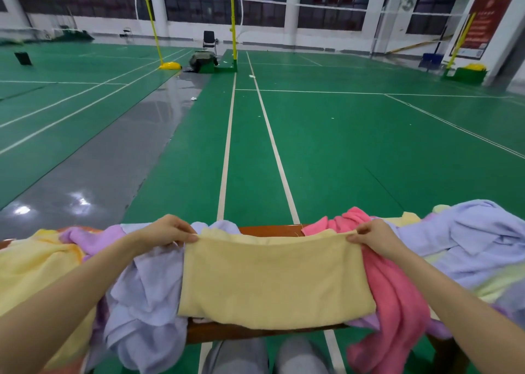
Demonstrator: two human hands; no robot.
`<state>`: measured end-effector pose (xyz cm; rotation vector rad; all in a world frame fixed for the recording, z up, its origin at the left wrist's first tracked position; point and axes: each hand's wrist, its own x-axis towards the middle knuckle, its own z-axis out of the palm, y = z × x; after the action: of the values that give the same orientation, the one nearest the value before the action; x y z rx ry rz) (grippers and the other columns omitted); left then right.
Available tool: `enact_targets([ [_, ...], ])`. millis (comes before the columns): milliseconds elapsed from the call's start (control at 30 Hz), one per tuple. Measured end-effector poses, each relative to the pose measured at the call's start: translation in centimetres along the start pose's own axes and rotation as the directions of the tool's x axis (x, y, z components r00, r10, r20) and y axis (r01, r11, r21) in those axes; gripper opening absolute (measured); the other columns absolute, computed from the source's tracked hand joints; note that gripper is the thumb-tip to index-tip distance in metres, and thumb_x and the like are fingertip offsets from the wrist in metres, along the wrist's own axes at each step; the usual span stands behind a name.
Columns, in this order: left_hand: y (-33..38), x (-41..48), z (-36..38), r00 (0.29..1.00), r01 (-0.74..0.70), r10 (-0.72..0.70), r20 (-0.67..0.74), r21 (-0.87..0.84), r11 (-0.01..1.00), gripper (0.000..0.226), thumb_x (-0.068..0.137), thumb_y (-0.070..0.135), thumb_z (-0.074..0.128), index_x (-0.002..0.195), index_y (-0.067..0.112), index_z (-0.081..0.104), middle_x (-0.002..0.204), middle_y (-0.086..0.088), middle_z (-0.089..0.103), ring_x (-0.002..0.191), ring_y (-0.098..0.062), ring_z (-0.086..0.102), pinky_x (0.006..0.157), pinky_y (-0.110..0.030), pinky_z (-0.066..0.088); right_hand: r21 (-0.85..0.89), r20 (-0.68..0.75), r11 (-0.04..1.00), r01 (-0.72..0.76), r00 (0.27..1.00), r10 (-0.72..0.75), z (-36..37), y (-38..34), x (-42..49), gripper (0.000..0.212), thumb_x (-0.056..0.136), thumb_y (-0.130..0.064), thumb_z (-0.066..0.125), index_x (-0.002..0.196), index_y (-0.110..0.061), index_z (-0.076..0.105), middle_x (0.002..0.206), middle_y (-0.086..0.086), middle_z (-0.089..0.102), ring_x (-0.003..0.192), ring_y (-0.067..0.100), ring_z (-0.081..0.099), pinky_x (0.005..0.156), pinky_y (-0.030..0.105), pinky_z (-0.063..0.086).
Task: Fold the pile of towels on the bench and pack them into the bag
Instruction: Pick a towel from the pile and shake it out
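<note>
- Grip: left hand (167, 230) and right hand (372, 235) each pinch one far corner of the yellow towel (272, 277). Thumb and fingers are closed on the hem and hold nothing else.
- Position: the towel lies across the bench (270, 230). Its far edge is raised and sags between the hands, and its near edge hangs over the front.
- Risk one: both pinches sit at the very corners. If I draw the edge toward me unevenly, I judge a corner may slip and the fold come out skewed.
- Risk two: pink towel (397, 288) lies against the right side and lilac towel (147, 288) against the left. Either could be caught in the fold or dragged off the bench.
- Risk three: with the near edge overhanging, a hard tug could slide the whole towel to the floor.
- Bag: I cannot make one out, so I cannot judge the packing path.
</note>
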<state>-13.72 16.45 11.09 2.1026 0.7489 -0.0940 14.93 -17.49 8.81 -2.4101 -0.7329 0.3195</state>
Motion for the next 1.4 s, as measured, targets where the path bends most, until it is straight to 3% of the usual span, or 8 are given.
enact_targets([
  [133, 0.1, 3.6, 0.3, 0.988, 0.023, -0.011, -0.153, 0.074, 0.997, 0.01, 0.088, 0.01, 0.062, 0.09, 0.002, 0.068, 0.062, -0.002, 0.056, 0.052, -0.007, 0.048, 0.044, -0.014, 0.034, -0.065, -0.055, 0.998, -0.024, 0.998, 0.02, 2.0, -0.3, 2.9, 0.01, 0.081, -0.013, 0.068, 0.077, -0.005, 0.071, 0.105, 0.007, 0.069, 0.091, 0.026, 0.061, 0.081, 0.034, 0.045],
  [300, -0.5, 6.5, 1.4, 0.935, 0.041, 0.029, -0.353, 0.187, 0.981, 0.014, 0.087, 0.017, 0.063, 0.092, 0.005, 0.07, 0.081, -0.004, 0.064, 0.078, -0.02, 0.058, 0.071, -0.026, 0.043, -0.168, -0.155, 0.984, -0.057, 0.987, 0.03, 3.8, -0.8, 4.1, 0.01, 0.082, -0.004, 0.061, 0.079, 0.004, 0.066, 0.106, 0.017, 0.065, 0.089, 0.03, 0.061, 0.059, 0.018, 0.037],
  [667, -1.8, 7.8, 4.1, 0.923, 0.152, -0.003, -0.384, 0.356, 0.922, 0.017, 0.089, 0.025, 0.057, 0.101, 0.015, 0.063, 0.096, -0.004, 0.067, 0.085, -0.021, 0.056, 0.069, -0.028, 0.04, -0.463, -0.143, 0.871, -0.165, 0.984, 0.11, 6.1, -0.2, 4.0, 0.02, 0.093, -0.028, 0.048, 0.104, -0.014, 0.057, 0.103, 0.008, 0.063, 0.094, 0.027, 0.06, 0.069, 0.03, 0.039],
  [800, 0.3, 7.8, 5.2, 0.904, -0.025, 0.213, -0.37, 0.451, 0.892, 0.027, 0.089, 0.021, 0.058, 0.114, 0.012, 0.061, 0.112, -0.006, 0.061, 0.106, -0.024, 0.055, 0.085, -0.032, 0.042, -0.258, -0.123, 0.956, -0.137, 0.987, 0.108, 5.6, 0.1, 3.4, 0.019, 0.096, -0.028, 0.044, 0.106, -0.015, 0.055, 0.101, 0.008, 0.061, 0.092, 0.028, 0.059, 0.068, 0.029, 0.038],
  [1000, 8.5, 5.1, 15.2, 0.862, -0.49, 0.506, -0.014, 0.23, 0.841, 0.018, 0.086, 0.026, 0.065, 0.099, 0.014, 0.07, 0.102, -0.001, 0.067, 0.096, -0.017, 0.059, 0.086, -0.031, 0.045, -0.257, 0.017, 0.964, -0.068, 0.997, 0.075, 4.5, 9.6, 7.5, 0.024, 0.084, -0.054, 0.049, 0.091, -0.035, 0.062, 0.108, 0.002, 0.063, 0.091, 0.018, 0.061, 0.076, 0.02, 0.047],
  [1100, 11.3, 3.9, 21.8, 0.849, -0.529, 0.522, 0.087, 0.176, 0.831, 0.03, 0.085, 0.034, 0.066, 0.108, 0.016, 0.066, 0.103, -0.003, 0.065, 0.09, -0.013, 0.056, 0.081, -0.029, 0.046, -0.058, 0.077, 0.997, -0.041, 0.996, 0.045, 2.2, 2.6, 1.5, 0.023, 0.096, -0.017, 0.045, 0.099, -0.007, 0.066, 0.109, 0.015, 0.06, 0.096, 0.031, 0.06, 0.083, 0.031, 0.046],
  [1200, 12.6, 3.4, 26.7, 0.842, -0.539, 0.526, 0.123, 0.149, 0.829, 0.04, 0.082, 0.037, 0.068, 0.115, 0.015, 0.061, 0.105, -0.007, 0.061, 0.088, -0.016, 0.052, 0.079, -0.029, 0.04, 0.159, 0.01, 0.982, -0.098, 0.995, 0.097, 1.0, 1.4, -1.2, 0.026, 0.097, -0.004, 0.038, 0.086, -0.012, 0.061, 0.098, 0.012, 0.063, 0.086, 0.032, 0.062, 0.078, 0.042, 0.053],
  [1400, 13.1, 3.6, 30.7, 0.884, -0.466, 0.464, 0.055, 0.198, 0.863, 0.043, 0.08, 0.031, 0.066, 0.116, 0.01, 0.055, 0.11, -0.011, 0.053, 0.102, -0.027, 0.05, 0.078, -0.033, 0.036, 0.384, 0.072, 0.901, -0.201, 0.98, 0.188, -0.9, 2.3, -3.7, 0.022, 0.098, -0.002, 0.038, 0.095, -0.003, 0.06, 0.093, 0.009, 0.063, 0.075, 0.017, 0.061, 0.061, 0.019, 0.053],
])
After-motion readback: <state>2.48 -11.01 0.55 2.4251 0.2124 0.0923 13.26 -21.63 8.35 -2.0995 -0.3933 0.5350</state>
